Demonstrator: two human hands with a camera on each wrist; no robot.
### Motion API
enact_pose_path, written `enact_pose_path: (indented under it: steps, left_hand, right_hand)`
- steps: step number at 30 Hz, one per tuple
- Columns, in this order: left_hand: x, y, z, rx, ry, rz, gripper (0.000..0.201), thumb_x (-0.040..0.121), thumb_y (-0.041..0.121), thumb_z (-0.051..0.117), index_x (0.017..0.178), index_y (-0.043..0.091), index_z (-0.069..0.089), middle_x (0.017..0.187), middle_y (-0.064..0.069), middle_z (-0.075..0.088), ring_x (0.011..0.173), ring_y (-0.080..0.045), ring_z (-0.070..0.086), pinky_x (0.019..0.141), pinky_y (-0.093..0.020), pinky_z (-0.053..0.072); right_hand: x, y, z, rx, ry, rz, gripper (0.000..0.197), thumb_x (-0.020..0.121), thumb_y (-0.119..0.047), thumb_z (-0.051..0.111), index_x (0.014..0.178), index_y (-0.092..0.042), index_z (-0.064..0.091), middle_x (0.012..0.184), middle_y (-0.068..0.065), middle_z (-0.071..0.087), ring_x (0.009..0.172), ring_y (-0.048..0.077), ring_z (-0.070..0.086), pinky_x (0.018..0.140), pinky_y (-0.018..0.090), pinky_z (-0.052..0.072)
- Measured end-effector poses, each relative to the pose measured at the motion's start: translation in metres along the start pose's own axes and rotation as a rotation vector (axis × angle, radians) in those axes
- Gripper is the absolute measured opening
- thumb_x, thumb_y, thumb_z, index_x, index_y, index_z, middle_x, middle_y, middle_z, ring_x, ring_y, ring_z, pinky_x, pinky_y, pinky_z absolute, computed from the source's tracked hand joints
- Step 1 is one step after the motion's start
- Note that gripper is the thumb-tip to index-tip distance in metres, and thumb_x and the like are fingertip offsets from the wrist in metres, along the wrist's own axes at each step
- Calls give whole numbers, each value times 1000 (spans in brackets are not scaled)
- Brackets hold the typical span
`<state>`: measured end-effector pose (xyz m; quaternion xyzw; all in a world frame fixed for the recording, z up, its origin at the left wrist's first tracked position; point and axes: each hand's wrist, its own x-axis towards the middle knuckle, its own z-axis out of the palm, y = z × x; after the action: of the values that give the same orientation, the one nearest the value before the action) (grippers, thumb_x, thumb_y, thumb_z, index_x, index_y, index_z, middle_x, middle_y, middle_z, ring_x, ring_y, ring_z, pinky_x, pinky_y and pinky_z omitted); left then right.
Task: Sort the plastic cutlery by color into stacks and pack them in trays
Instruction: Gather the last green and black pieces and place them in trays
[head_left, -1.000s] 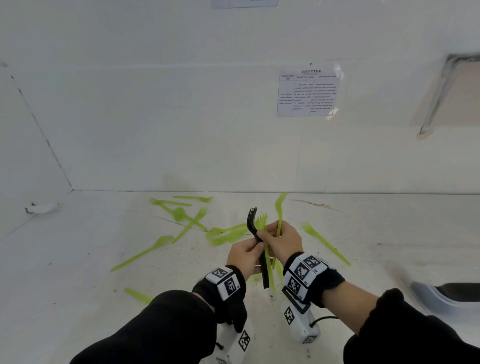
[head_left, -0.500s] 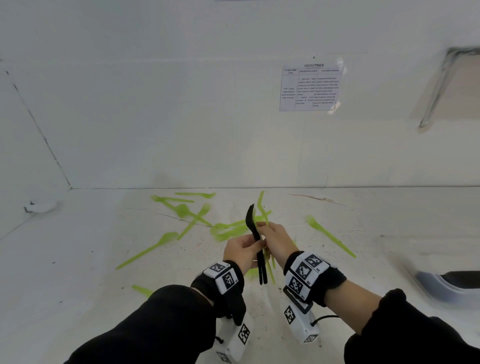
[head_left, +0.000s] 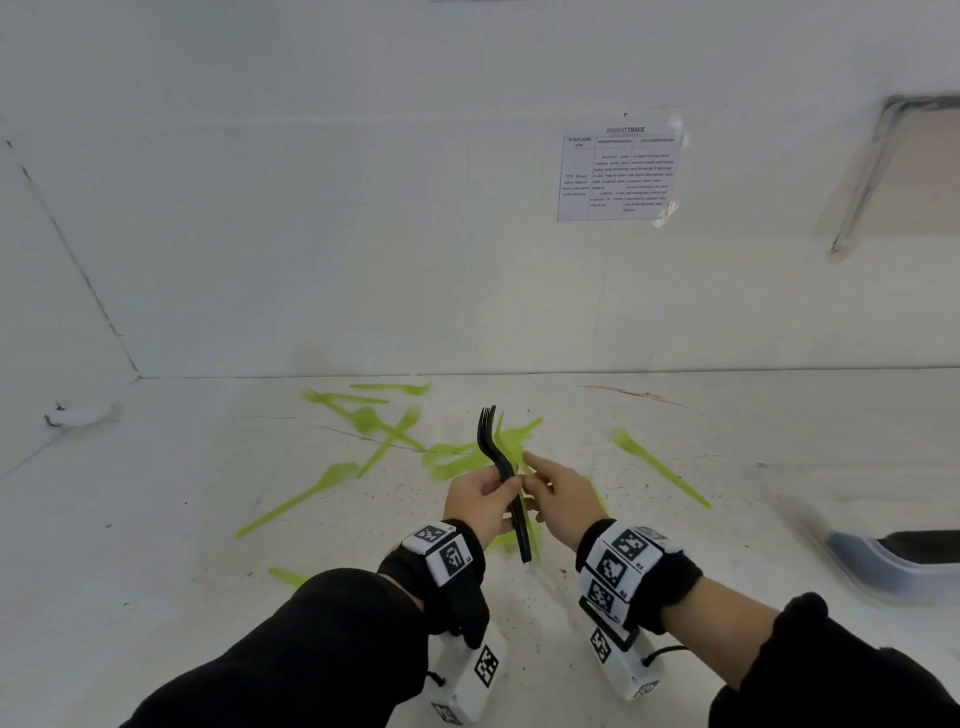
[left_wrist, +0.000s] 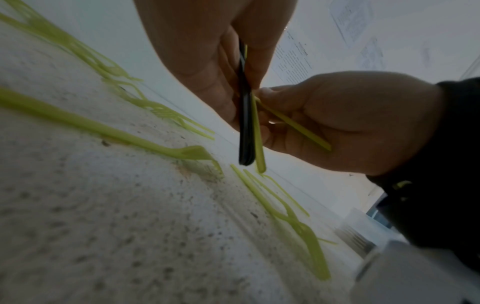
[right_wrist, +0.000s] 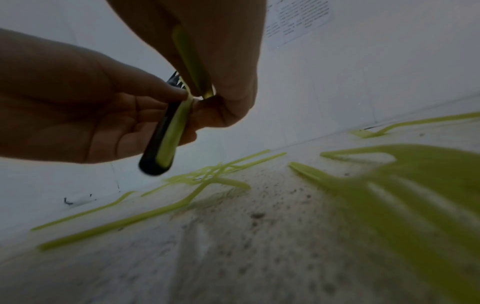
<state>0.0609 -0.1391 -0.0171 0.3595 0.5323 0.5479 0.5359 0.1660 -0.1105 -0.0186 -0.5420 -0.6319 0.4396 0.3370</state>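
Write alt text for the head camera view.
The left hand holds a stack of black forks upright, with the right hand touching it. Green cutlery lies scattered on the white table behind.

Black forks (head_left: 500, 467) stacked, upright, tines up, held above tabletop middle with green piece (left_wrist: 258, 131) alongside. Loose green cutlery (head_left: 384, 431) scattered toward back edge.

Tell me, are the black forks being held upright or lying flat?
Upright. The left hand grips the black forks mid-handle, tines up, handle ends hanging above the table.
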Motion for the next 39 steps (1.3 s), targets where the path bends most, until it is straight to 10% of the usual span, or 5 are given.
enact_pose_path:
  steps: [5,14,28,34,39]
  left_hand:
    - [1,0,8,-47,37,-17,6,91,4,57,92,6,63,87,-7,69,74,-19,68,72,-32,57]
    - [6,0,30,21,20,-21,20,94,1,49,108,3,64,86,-5,67,76,-16,64,71,-30,57]
    - [15,6,61,48,2,-116,14,95,2,49,104,2,59,80,-6,65,67,-17,65,60,-24,57]
    - [13,8,64,66,62,-130,11,96,1,44,103,2,54,78,-6,60,67,-19,61,63,-25,54]
    - [9,4,64,39,122,-135,12,97,-1,42,103,1,52,80,-6,59,68,-18,60,57,-20,52]
  right_hand:
    - [-4,4,-1,117,218,3,34,98,-12,38,131,-13,40,94,-2,61,89,14,55,82,23,40]
    - [2,5,-15,-48,173,-59,26,94,-9,44,111,-12,64,110,5,64,100,17,59,86,23,43]
    - [30,13,-76,-213,-184,-85,28,93,-13,48,115,-19,65,98,-6,59,97,9,52,84,17,34]
    - [84,43,-124,-869,-62,175,37,95,-22,45,130,-9,46,134,11,46,124,27,46,104,31,34]
    - [93,61,-139,-989,-110,188,33,95,-21,48,121,-2,52,127,13,54,118,29,53,95,30,42]
